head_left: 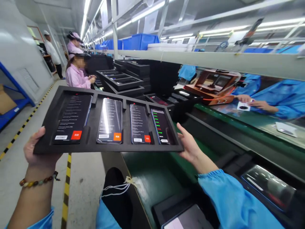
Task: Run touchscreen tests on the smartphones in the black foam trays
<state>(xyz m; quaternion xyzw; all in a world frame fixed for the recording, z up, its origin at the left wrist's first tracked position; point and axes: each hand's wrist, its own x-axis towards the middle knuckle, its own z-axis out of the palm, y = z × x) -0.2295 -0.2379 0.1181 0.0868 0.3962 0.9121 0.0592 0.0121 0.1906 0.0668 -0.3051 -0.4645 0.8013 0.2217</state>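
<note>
Between my two hands is a black foam tray point(90, 148), tilted up towards me. Several smartphones sit in its slots, screens lit with lines of text. The leftmost phone point(71, 117), the second phone point(110, 119) and the third phone point(139, 122) each show a red or orange square and a white label. Green lines run down the screen of the rightmost phone point(160, 125). My left hand point(39, 148) grips the tray's left end, a beaded bracelet on the wrist. At the right end my right hand point(188, 143) is closed round the edge, its fingers partly hidden underneath.
Stacked black trays point(124, 79) stand beyond mine. Below right, a green conveyor point(145, 178) carries another tray with a phone point(188, 219). Another phone point(269, 184) lies at right. Co-workers in pink point(77, 74) and blue point(281, 98) sit along the line. Blue bins point(145, 41) rest on a shelf.
</note>
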